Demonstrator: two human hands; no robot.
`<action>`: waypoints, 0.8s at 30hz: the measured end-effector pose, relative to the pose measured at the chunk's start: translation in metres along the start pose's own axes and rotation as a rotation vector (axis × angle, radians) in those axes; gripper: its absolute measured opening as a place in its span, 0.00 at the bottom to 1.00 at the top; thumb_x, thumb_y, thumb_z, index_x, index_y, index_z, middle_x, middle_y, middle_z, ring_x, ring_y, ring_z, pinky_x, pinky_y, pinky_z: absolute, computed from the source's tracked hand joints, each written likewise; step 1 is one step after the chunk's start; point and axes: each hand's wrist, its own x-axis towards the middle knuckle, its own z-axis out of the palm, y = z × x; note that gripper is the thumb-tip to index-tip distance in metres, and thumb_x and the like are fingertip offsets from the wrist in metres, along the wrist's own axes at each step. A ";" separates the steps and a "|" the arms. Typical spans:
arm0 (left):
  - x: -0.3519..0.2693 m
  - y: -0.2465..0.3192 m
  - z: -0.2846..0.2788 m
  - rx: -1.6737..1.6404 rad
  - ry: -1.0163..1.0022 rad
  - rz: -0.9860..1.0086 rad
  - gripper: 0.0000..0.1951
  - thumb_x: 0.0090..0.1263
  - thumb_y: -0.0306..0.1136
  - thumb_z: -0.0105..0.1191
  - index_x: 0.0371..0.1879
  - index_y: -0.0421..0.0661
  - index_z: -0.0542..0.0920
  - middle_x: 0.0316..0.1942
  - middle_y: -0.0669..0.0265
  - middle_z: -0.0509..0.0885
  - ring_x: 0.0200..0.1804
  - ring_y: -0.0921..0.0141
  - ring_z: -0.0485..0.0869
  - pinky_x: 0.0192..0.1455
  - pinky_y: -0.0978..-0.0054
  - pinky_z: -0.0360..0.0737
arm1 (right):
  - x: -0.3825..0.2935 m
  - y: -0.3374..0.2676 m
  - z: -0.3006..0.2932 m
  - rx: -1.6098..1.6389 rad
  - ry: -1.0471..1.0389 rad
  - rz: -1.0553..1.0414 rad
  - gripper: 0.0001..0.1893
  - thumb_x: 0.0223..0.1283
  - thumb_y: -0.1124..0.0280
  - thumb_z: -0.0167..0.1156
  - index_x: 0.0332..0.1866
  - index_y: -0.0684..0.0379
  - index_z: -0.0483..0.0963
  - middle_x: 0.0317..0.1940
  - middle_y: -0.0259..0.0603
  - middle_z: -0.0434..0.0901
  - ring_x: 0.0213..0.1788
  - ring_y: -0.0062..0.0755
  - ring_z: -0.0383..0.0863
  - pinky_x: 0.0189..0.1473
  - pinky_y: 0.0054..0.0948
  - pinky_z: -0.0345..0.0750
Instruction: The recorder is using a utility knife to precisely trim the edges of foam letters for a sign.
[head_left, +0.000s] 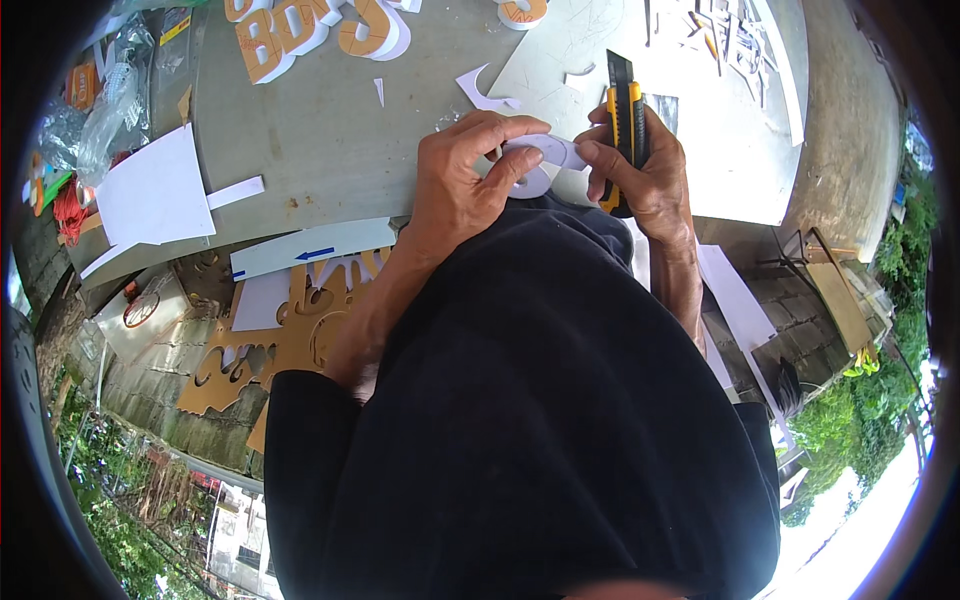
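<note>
My left hand (480, 165) pinches a small curved white cut-out piece (551, 150) between thumb and fingers, close to my body at the table's near edge. My right hand (637, 165) touches the right end of that piece with its thumb and fingertip. The same hand holds a yellow and black snap-off utility knife (626, 127) upright in its palm, blade pointing away from me. Under my left thumb shows another rounded white part (531, 182); whether it joins the piece cannot be told. A curved white offcut (480, 88) lies just beyond my hands.
Thick letters with brown faces and white sides (281, 37) stand at the far left. Dark and white strips (731, 37) lie far right. A white sheet (154, 187) and plastic bags (124, 97) are at left. Below the table's left edge lie brown cut-out boards (300, 341).
</note>
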 end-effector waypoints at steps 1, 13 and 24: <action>0.001 0.001 -0.002 -0.148 -0.058 -0.213 0.12 0.68 0.23 0.66 0.50 0.40 0.88 0.40 0.62 0.89 0.40 0.73 0.85 0.45 0.77 0.80 | 0.003 0.001 0.001 0.050 0.010 0.012 0.21 0.60 0.70 0.74 0.53 0.69 0.75 0.29 0.41 0.84 0.20 0.25 0.82 0.24 0.23 0.78; 0.004 -0.017 0.000 -0.553 -0.006 -0.419 0.12 0.70 0.25 0.65 0.51 0.39 0.88 0.35 0.64 0.88 0.33 0.79 0.81 0.36 0.80 0.78 | 0.015 0.007 0.008 0.188 -0.073 0.053 0.21 0.60 0.70 0.74 0.53 0.68 0.75 0.28 0.40 0.84 0.21 0.26 0.83 0.29 0.24 0.80; 0.004 -0.012 0.007 -0.054 0.026 -0.456 0.15 0.66 0.23 0.67 0.52 0.39 0.88 0.33 0.63 0.91 0.32 0.81 0.83 0.36 0.82 0.77 | 0.010 0.009 0.021 -0.570 0.149 -0.189 0.15 0.61 0.69 0.70 0.50 0.62 0.78 0.30 0.43 0.88 0.29 0.29 0.89 0.39 0.32 0.84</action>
